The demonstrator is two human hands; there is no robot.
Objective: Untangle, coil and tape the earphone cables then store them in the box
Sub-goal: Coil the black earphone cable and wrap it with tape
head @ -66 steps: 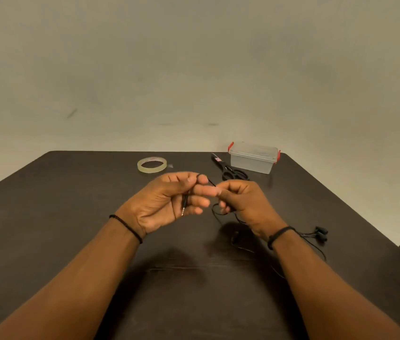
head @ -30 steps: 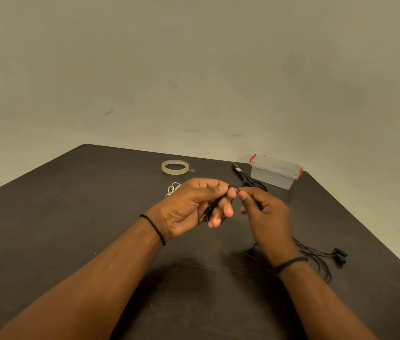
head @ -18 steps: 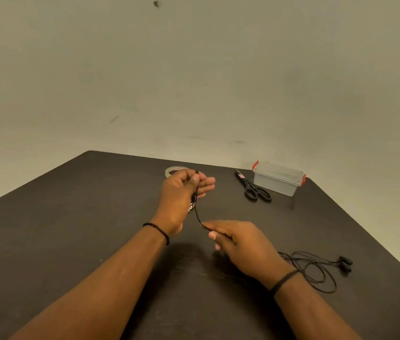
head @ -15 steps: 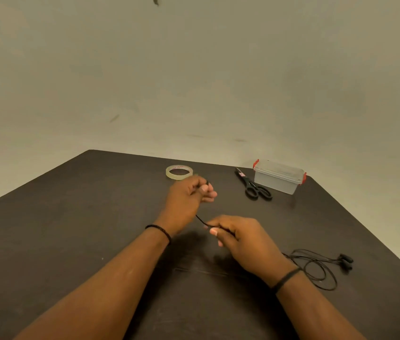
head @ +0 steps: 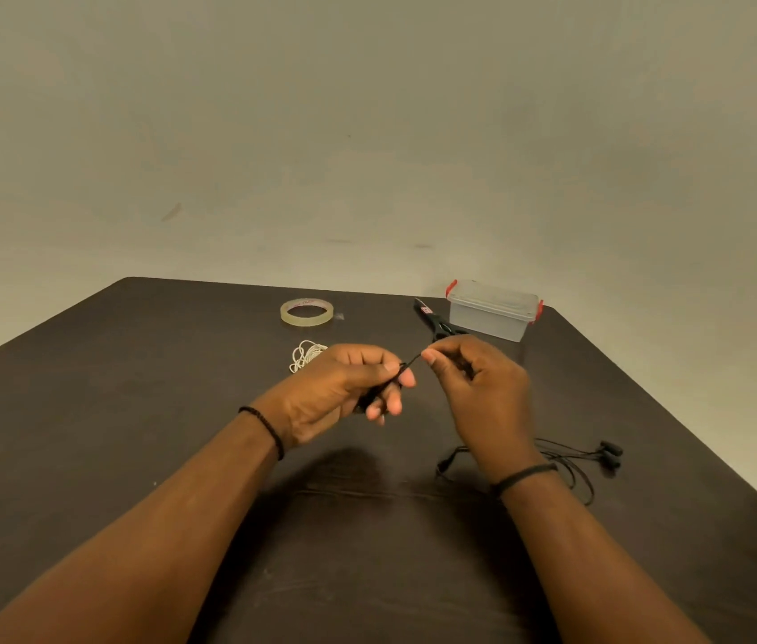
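Note:
Above the middle of the dark table [head: 135,411], my left hand [head: 339,392] grips the plug end of the black earphone cable [head: 571,462] between thumb and fingers. Close beside it, my right hand [head: 478,388] pinches the same cable a short way along. The rest of the black cable lies in loose loops on the table at the right, with its earbuds [head: 611,453] at the far end. A coiled white earphone cable [head: 304,355] lies just behind my left hand. At the back right stands the clear plastic box [head: 492,311], its lid on and its clips red.
A roll of clear tape [head: 306,312] lies flat at the back of the table. Black scissors [head: 437,323] lie to the left of the box. The table's right edge [head: 692,439] runs close past the earbuds. A bare wall rises behind.
My right hand slid down the black cable towards me, then came back up beside my left hand. The white cable has come into sight behind my left hand.

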